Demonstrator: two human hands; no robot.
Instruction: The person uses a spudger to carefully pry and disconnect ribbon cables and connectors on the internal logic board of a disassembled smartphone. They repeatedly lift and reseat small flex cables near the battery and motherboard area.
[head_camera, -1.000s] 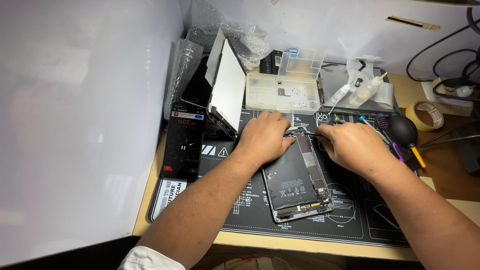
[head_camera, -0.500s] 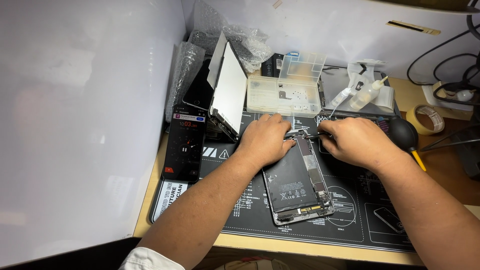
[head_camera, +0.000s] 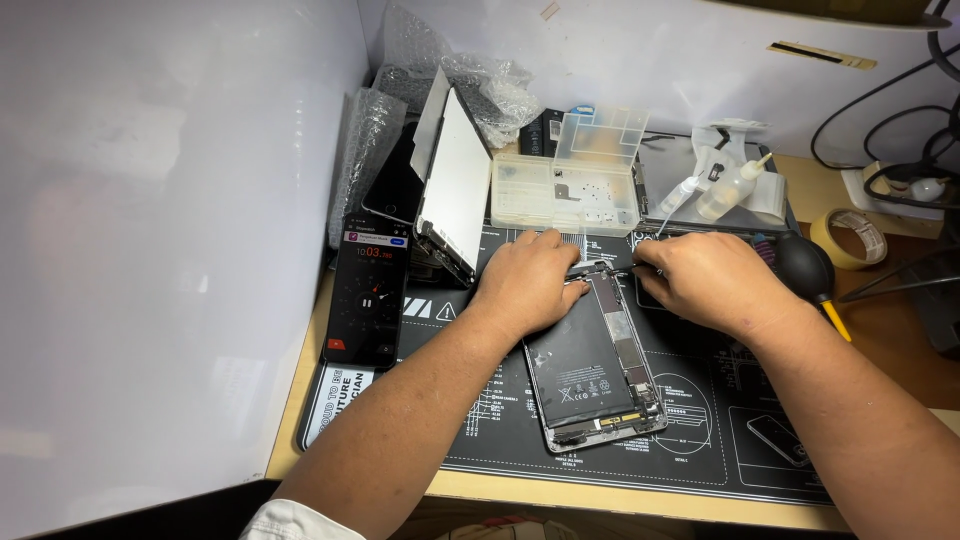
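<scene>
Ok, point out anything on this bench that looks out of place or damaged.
The tablet under both hands lies opened, its insides bare. Its screen panel is off and stands propped on edge against bubble wrap. The left hand and right hand meet at the tablet's top edge. Nothing looks spilled.

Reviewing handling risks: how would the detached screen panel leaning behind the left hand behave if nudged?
The screen panel stands tilted on its lower edge against bubble wrap, so a push would probably tip it. It looks thin and flat, likely light, stiff and fragile. Its smooth face may slide on the black work mat.
</scene>
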